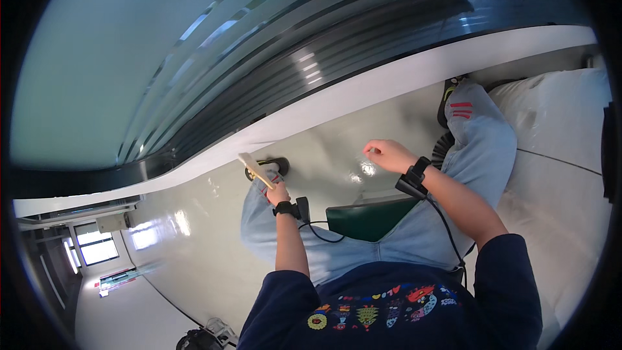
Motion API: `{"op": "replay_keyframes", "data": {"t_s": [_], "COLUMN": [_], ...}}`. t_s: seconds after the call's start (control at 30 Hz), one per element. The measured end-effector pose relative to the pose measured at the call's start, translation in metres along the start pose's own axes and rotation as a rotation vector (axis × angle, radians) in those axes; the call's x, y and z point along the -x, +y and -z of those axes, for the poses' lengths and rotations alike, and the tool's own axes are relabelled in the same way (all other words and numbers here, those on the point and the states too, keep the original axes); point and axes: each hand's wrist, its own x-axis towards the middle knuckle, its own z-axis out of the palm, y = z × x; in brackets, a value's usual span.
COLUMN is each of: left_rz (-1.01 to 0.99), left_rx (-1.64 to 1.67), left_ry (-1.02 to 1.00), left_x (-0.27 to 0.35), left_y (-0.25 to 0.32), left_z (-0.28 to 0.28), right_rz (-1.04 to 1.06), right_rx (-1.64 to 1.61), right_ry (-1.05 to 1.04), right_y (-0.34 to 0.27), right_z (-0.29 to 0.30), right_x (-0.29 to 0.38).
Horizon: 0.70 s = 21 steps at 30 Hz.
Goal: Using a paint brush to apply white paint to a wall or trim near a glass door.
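Note:
My left hand point(278, 194) is closed around the narrow end of a pale, flat, brush-like tool point(256, 170). Its wider end points up and away from me, over my left shoe; its exact kind is hard to tell. To the right, my right hand point(388, 154) hangs above the floor with its fingers curled in toward the thumb. Nothing shows in it. Both wrists carry black strapped devices, the left one point(294, 208) and the right one point(413, 180), with black cables running back toward my body.
A frosted glass partition point(87, 82) with clear stripes rises in front, above a dark frame and a white base point(340, 97). Between my thighs shows a green seat point(371, 218). A pale, shiny-covered bulky piece point(559, 121) stands at right. A black bag point(197, 340) lies lower left.

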Motion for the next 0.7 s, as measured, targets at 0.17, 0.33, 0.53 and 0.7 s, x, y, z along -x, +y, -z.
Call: {"op": "replay_keyframes", "data": {"t_s": [0.17, 0.33, 0.53, 0.7], "left_rz": [-0.141, -0.184, -0.543, -0.187], "left_rx": [-0.008, -0.018, -0.355, 0.026], "left_ry": [-0.236, -0.428, -0.44, -0.721], "left_x": [0.044, 0.122, 0.12, 0.086], "left_y": [0.026, 0.042, 0.092, 0.131], "left_z": [-0.036, -0.066, -0.032, 0.026], "right_rz": [-0.005, 0.029, 0.002, -0.026], "right_rx": [-0.003, 0.014, -0.012, 0.029], "right_ry": [-0.041, 0.025, 0.022, 0.017], "right_y": [-0.004, 0.005, 0.004, 0.007], "right_z": [-0.007, -0.011, -0.01, -0.008], "right_x": [-0.002, -0.006, -0.006, -0.007]}}
